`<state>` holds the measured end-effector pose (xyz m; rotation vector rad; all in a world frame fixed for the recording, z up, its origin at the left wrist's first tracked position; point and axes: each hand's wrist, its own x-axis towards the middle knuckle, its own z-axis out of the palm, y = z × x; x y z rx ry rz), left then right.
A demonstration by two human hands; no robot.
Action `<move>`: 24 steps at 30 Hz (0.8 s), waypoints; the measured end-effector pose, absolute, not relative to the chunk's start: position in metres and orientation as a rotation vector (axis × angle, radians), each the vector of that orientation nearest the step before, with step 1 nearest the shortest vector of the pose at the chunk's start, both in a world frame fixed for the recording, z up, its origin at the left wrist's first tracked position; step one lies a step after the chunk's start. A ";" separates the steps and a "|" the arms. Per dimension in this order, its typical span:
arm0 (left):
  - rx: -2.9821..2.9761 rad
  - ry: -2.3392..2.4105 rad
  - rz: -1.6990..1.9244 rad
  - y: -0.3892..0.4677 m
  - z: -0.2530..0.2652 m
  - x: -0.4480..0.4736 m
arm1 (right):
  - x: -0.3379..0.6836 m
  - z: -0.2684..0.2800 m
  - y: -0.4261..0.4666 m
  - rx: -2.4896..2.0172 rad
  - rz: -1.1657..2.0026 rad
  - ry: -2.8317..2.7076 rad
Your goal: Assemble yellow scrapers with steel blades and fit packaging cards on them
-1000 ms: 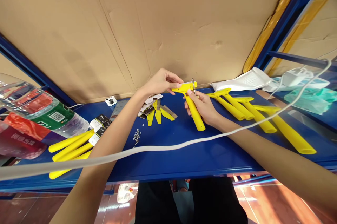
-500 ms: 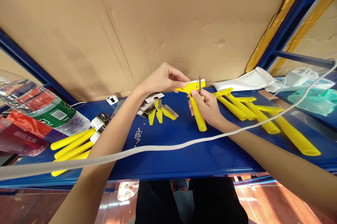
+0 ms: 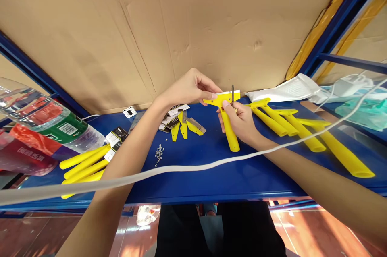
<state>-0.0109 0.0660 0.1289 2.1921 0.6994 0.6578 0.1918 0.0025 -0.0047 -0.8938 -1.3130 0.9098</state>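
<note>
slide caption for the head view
Left hand and right hand hold a yellow tool above a blue table, small parts nearby.

Bare forearms (image 3: 133, 152) are stretched forward; the left hand (image 3: 195, 86) is arched at the wrist, its fingertips pinched; the right hand (image 3: 242, 123) is curled, thumb laid forward

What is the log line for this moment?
left hand: holds yellow tool; right hand: grips its handle; blue table: small fasteners
</note>
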 end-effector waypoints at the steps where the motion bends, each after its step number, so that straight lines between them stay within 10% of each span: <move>1: 2.191 0.698 0.662 0.066 0.129 -0.011 | 0.192 -0.004 0.003 -0.899 0.905 -1.312; 24: 2.160 0.684 0.618 0.072 0.123 -0.013 | 0.192 -0.004 0.002 -0.924 0.892 -1.345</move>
